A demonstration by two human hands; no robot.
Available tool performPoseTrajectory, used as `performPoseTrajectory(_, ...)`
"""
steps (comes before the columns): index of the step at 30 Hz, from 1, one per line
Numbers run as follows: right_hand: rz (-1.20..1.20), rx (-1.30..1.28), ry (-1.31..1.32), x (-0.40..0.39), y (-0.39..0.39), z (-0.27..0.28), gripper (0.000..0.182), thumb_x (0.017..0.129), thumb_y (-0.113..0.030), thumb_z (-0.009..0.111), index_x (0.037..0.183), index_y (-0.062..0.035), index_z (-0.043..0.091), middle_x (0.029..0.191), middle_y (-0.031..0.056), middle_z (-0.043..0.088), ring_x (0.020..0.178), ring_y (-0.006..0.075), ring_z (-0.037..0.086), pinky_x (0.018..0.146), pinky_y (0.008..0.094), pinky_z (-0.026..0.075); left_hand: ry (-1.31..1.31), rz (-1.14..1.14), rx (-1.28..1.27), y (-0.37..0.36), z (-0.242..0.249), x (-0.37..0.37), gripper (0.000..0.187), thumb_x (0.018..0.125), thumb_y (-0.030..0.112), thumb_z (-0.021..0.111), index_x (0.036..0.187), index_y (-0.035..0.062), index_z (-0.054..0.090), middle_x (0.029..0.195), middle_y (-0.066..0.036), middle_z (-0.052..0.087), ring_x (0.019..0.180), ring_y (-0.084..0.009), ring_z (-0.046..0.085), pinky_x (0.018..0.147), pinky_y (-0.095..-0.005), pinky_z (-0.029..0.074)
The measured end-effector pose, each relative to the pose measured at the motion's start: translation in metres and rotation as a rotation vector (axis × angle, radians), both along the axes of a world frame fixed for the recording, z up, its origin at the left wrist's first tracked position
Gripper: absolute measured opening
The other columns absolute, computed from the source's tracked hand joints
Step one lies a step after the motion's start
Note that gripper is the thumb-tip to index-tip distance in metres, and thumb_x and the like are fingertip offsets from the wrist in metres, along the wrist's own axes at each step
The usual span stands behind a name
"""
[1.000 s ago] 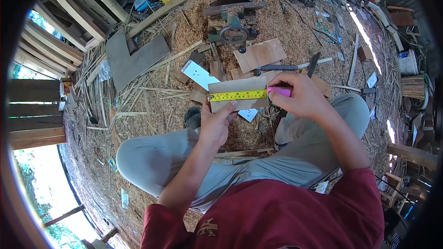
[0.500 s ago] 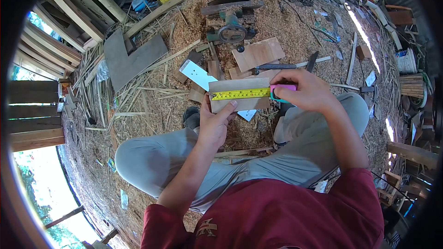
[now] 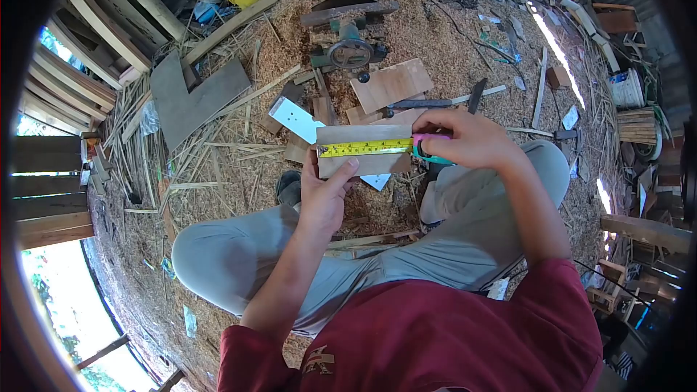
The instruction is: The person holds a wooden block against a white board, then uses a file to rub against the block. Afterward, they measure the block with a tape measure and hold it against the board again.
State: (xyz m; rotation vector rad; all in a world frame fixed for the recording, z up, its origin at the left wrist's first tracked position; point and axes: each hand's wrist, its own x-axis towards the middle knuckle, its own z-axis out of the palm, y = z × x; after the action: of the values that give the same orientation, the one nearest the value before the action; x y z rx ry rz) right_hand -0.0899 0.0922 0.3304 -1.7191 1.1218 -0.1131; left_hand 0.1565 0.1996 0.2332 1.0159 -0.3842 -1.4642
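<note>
A small rectangular wooden board [image 3: 377, 165] is held level above my lap. My left hand [image 3: 324, 192] grips its left end, the thumb on the front face beside the tape's hooked end. The yellow blade [image 3: 367, 147] of a tape measure lies stretched along the board's length. At the right end, my right hand [image 3: 465, 141] is closed round the pink and teal tape case [image 3: 430, 147]. Behind and below the board, a white strip with holes [image 3: 294, 117] slants across the ground.
Beyond the board stands a machine with a round handwheel [image 3: 351, 54]. Wooden pieces [image 3: 392, 85] and a dark-handled tool [image 3: 421, 104] lie on wood shavings. An L-shaped grey board [image 3: 192, 105] lies at the left. My crossed legs [image 3: 232, 258] are below my arms.
The whole view has shifted slightly, so the scene sits a little further left. Both hands keep their hold, and the tape still lies along the board.
</note>
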Motion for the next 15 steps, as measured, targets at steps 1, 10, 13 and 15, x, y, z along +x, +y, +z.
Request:
performPoseTrajectory(1, 0.000, -0.007, -0.015, 0.000, 0.000, -0.003, 0.037, 0.096, -0.031, 0.065, 0.117, -0.0009, 0.065, 0.102, 0.0115, 0.072, 0.095, 0.0185, 0.066, 0.087, 0.0334, 0.051, 0.005, 0.006, -0.010, 0.000, -0.001, 0.001, 0.060, 0.089, -0.001, 0.076, 0.139, 0.0074, 0.044, 0.127, -0.010, 0.061, 0.114, -0.0215, 0.065, 0.094, -0.0383, 0.057)
performPoseTrajectory(10, 0.010, -0.031, 0.007, 0.001, -0.001, -0.008, 0.044, 0.095, -0.035, 0.068, 0.126, -0.0052, 0.062, 0.102, 0.0104, 0.073, 0.094, 0.0176, 0.068, 0.084, 0.0317, 0.052, 0.012, 0.007, -0.018, 0.003, -0.003, 0.004, 0.060, 0.090, -0.001, 0.074, 0.140, 0.0087, 0.042, 0.130, -0.009, 0.059, 0.118, -0.0215, 0.063, 0.097, -0.0396, 0.056)
performPoseTrajectory(13, -0.012, -0.079, -0.024, 0.001, 0.001, -0.014, 0.044, 0.092, -0.038, 0.072, 0.120, -0.0041, 0.064, 0.096, 0.0105, 0.071, 0.088, 0.0176, 0.066, 0.080, 0.0322, 0.052, 0.009, 0.007, -0.018, 0.002, -0.002, 0.005, 0.060, 0.090, -0.001, 0.074, 0.140, 0.0092, 0.042, 0.130, -0.010, 0.059, 0.117, -0.0217, 0.064, 0.096, -0.0395, 0.056)
performPoseTrajectory(15, -0.015, -0.114, -0.041, 0.001, 0.001, -0.021, 0.043, 0.091, -0.038, 0.074, 0.116, -0.0039, 0.066, 0.094, 0.0097, 0.071, 0.086, 0.0170, 0.066, 0.079, 0.0317, 0.051, 0.009, 0.007, -0.024, 0.002, -0.003, 0.004, 0.060, 0.090, -0.001, 0.075, 0.140, 0.0091, 0.042, 0.130, -0.010, 0.059, 0.117, -0.0219, 0.064, 0.096, -0.0395, 0.056)
